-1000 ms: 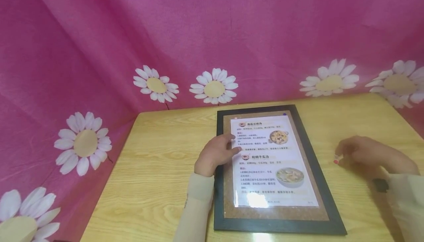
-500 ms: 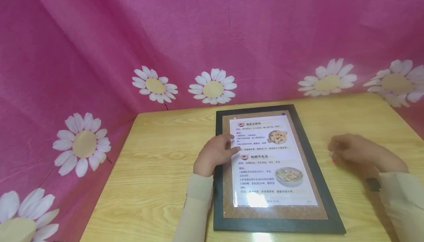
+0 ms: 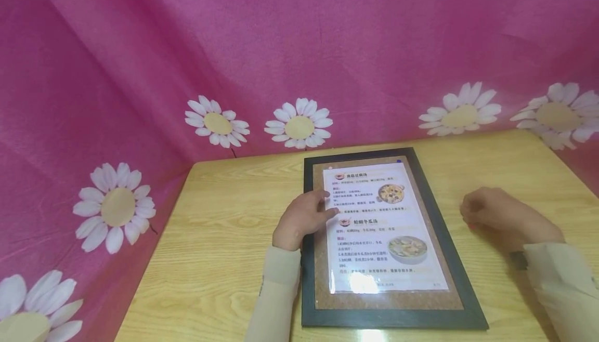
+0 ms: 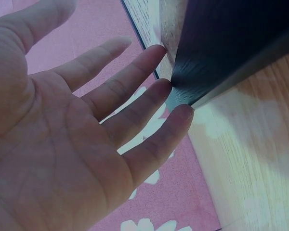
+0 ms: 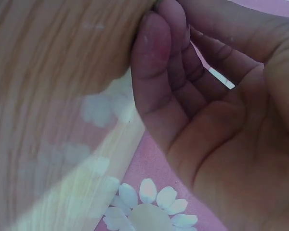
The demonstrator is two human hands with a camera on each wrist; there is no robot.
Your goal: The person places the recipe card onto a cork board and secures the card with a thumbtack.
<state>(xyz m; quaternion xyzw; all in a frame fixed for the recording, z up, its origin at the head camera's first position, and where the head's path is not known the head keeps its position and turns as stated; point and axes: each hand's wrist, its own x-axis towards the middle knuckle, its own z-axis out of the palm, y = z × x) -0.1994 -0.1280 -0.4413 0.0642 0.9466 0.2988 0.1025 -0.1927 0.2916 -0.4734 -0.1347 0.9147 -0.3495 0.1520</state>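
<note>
A black-framed cork board (image 3: 388, 301) lies on the wooden table. On it is a glossy recipe sheet (image 3: 369, 243) with two soup pictures. One pale pink push pin (image 3: 330, 168) and one blue push pin (image 3: 399, 161) sit by the sheet's top corners. My left hand (image 3: 301, 220) rests across the board's left border, fingertips at the sheet's edge; in the left wrist view the fingers are spread and fairly straight. To the right of the board, my right hand (image 3: 507, 214) has curled fingers that pinch a small red push pin (image 3: 471, 226), mostly hidden.
The light wooden table (image 3: 220, 238) extends left and right of the board. Behind it and along the left hangs a pink cloth (image 3: 299, 45) printed with white daisies. A dark band (image 3: 519, 260) shows at my right wrist.
My right hand has moved a little left toward the board, its fingers still curled. My left hand has stayed on the board's left side, and the sheet has not moved.
</note>
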